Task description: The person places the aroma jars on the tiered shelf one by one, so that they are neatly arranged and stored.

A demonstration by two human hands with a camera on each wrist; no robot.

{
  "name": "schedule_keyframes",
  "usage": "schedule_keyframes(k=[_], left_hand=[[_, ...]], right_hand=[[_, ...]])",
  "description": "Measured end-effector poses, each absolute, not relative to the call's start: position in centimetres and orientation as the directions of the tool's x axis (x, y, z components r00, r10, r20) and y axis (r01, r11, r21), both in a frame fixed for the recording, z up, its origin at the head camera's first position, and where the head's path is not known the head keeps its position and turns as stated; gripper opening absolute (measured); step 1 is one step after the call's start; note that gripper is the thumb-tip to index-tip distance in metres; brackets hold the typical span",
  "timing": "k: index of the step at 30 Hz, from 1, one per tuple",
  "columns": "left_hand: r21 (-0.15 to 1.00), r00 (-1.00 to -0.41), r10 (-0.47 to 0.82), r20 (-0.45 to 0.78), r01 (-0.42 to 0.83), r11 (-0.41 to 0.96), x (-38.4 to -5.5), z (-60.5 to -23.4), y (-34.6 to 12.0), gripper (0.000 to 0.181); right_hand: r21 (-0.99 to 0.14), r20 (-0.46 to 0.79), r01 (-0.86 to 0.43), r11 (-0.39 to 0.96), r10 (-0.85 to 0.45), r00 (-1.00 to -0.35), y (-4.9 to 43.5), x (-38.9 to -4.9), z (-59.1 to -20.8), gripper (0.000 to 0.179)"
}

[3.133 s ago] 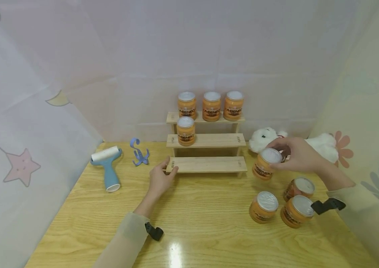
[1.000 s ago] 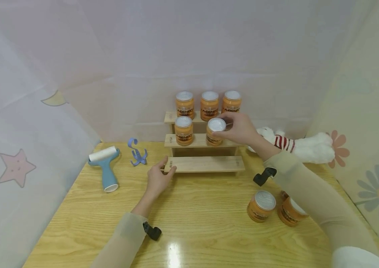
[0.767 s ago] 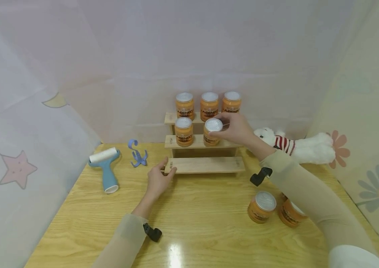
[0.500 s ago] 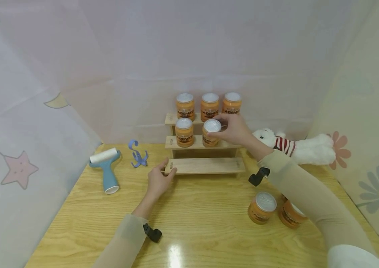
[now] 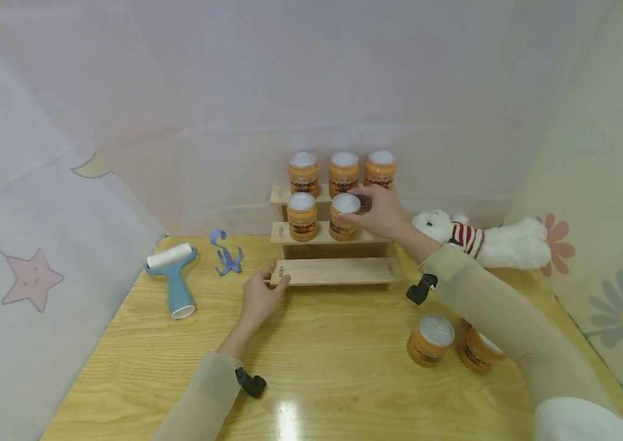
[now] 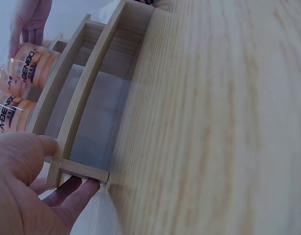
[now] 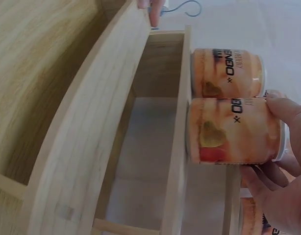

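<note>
A three-step wooden shelf stands against the back cloth. My left hand grips the left end of its lowest step, thumb on top and fingers at the end, as the left wrist view shows. On the middle step my right hand holds an orange can with a silver lid, thumb and fingers around its upper part. That can is upright, its base on the board in the right wrist view. Left of it stands a matching can. Three more line the top step, the rightmost can partly behind my right hand.
On the table's right stand an orange can and another can, partly covered by my right sleeve. A white plush toy lies behind that arm. A lint roller and a purple hook lie at left.
My right hand has carried the can from above the table at right to the middle step, then slid it slightly left toward the neighbouring can. The left hand has kept its grip.
</note>
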State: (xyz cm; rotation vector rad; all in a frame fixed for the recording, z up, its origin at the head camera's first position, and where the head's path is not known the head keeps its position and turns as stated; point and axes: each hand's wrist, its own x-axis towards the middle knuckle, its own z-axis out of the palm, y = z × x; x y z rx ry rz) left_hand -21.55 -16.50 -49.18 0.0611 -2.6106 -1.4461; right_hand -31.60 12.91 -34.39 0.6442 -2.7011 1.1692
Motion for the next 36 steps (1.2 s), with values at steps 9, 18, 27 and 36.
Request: schedule_keyframes(k=[9,18,27,36], left_hand=[[0.835,-0.984,-0.128,0.126,0.036,0.549,-21.7,-48.8,-17.0,0.064],[0.849,-0.984,-0.136,0.113,0.025,0.527,-21.4,-48.8,-16.7,0.065],[0.856,-0.987,-0.118,0.108,0.032,0.516,-21.1,-48.6,-16.2,0.065],[0.855,-0.985,-0.133,0.109,0.024,0.518,-21.1,-48.8,-15.9,0.064]], right_hand=[[-0.715,0.283,-0.396,0.576,-0.28,-0.917,12.6,-31.5,-34.3,0.062],[-0.728,0.293,-0.411,0.548,-0.292,-0.91,12.8,-31.7,-34.8,0.059],[-0.774,0.267,-0.377,0.509,-0.277,-0.923,13.7,-31.7,-35.0,0.057],[-0.772,0.268,-0.384,0.507,-0.289,-0.919,14.3,-31.4,-34.9,0.052]])
